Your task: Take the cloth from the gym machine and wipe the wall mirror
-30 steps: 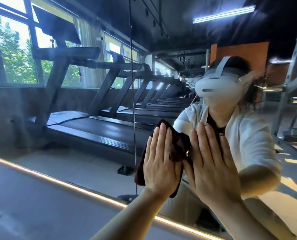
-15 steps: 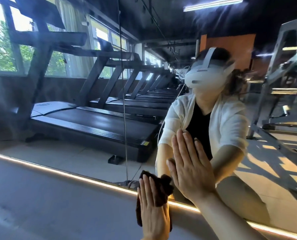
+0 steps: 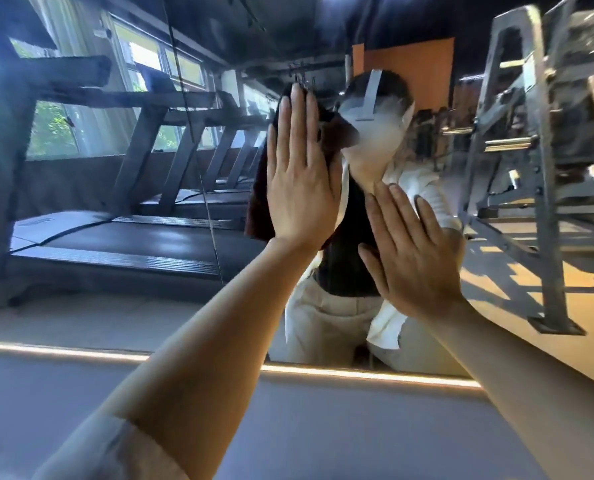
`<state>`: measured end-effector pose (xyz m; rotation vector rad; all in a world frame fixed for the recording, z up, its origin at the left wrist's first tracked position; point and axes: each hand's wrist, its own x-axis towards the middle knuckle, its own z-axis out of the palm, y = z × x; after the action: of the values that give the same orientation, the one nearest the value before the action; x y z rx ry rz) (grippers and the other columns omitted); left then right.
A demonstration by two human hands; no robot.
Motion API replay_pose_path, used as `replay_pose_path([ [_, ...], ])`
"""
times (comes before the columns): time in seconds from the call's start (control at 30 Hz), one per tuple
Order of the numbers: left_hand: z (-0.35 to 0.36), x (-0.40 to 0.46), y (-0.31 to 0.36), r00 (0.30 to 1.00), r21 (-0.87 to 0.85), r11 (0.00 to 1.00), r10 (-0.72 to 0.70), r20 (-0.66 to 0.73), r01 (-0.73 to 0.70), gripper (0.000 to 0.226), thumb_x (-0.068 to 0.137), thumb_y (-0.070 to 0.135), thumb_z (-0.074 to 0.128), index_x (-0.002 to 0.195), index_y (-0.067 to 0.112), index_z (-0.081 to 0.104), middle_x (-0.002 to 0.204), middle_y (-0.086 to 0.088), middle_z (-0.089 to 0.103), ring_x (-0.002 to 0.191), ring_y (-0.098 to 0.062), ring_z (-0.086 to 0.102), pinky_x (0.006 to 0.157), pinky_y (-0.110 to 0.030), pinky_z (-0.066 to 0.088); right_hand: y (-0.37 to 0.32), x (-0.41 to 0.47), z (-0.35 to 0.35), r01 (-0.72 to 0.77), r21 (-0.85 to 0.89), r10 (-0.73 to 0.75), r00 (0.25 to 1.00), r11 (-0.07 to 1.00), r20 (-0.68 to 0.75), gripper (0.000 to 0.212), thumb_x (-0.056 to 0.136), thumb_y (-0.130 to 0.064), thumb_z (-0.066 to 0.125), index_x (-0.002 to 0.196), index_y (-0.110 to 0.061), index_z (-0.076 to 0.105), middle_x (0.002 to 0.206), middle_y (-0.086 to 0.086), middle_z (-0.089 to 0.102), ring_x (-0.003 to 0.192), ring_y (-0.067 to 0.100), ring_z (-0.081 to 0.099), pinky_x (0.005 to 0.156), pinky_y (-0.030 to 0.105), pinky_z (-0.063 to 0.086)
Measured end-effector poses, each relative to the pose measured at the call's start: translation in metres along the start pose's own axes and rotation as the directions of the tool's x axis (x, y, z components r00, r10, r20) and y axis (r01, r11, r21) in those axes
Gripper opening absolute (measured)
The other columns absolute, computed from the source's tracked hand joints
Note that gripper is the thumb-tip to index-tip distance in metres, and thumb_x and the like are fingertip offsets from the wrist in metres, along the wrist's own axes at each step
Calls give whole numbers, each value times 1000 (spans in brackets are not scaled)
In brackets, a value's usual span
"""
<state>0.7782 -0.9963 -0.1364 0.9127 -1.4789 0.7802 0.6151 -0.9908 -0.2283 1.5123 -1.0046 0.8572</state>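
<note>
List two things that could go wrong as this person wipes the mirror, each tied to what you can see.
1. The left hand presses the cloth flat-palmed, not gripping; it hangs below the hand and could slip off.
2. The bare right hand lies flat on the mirror with no cloth under it, so it may leave smudges on the glass.

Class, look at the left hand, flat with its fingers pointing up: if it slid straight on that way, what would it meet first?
Probably nothing solid: the left hand presses the dark brown cloth on the wall mirror, and bare glass continues above its fingertips to the frame's top.
</note>
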Motion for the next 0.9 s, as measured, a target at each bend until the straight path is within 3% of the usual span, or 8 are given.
replay_pose_path([
  [0.13,7,-96,-5,983,23,997,72,169,-77,68,102,21,50,157,5,11,165,-8,11,154,-17,-1,126,-36,4,-8,-8,-2,-44,36,45,999,998,-19,61,109,-38,24,159,-4,17,165,14,12,153,27,16,124,44,12],
  [0.23,8,-158,-9,972,46,994,91,216,-103,69,102,27,38,158,12,0,166,0,-3,154,-16,-3,125,-35,0,-9,-10,0,-61,24,62,998,998,-29,61,109,-38,29,159,-5,21,165,14,13,153,27,18,124,44,13],
  [0.43,11,-265,-8,940,115,993,-15,340,-26,77,95,23,41,159,9,0,168,-5,-8,154,-24,-2,125,-38,-3,-15,-27,3,-88,31,88,996,996,18,63,108,-41,30,160,-6,19,166,14,11,154,27,14,125,45,11],
  [0.57,5,-303,2,907,161,986,-97,410,33,76,94,19,37,159,5,1,167,-9,-8,154,-26,-4,124,-40,-4,-12,-40,0,-20,36,18,998,999,62,64,108,-42,29,160,-5,20,167,15,9,155,28,12,126,44,9],
  [0.67,9,-280,17,909,134,986,-144,391,98,77,97,23,42,158,4,1,167,-10,-8,154,-27,-5,124,-41,-4,0,-50,-5,102,72,-110,988,992,107,63,108,-40,29,160,-7,19,168,14,11,155,27,11,126,44,12],
  [0.77,15,-209,27,951,52,999,-27,308,12,77,100,29,39,158,11,-7,166,-5,-16,154,-22,-9,124,-38,-6,32,-44,-12,203,84,-212,970,976,123,58,109,-36,24,161,-11,19,168,11,14,155,25,13,125,44,13],
  [0.83,16,-142,32,969,33,999,32,247,-42,78,101,29,45,159,13,-5,166,-3,-13,153,-18,-9,125,-36,-6,60,-24,-18,48,87,-54,996,995,76,58,109,-35,24,161,-10,17,167,12,17,155,26,14,126,45,13],
  [0.9,15,-76,37,983,28,998,42,179,-48,73,102,29,50,158,6,9,166,-9,4,154,-22,0,125,-37,-3,86,0,-26,-140,80,138,990,987,30,60,109,-35,27,160,-5,19,167,14,18,155,28,13,126,46,11],
])
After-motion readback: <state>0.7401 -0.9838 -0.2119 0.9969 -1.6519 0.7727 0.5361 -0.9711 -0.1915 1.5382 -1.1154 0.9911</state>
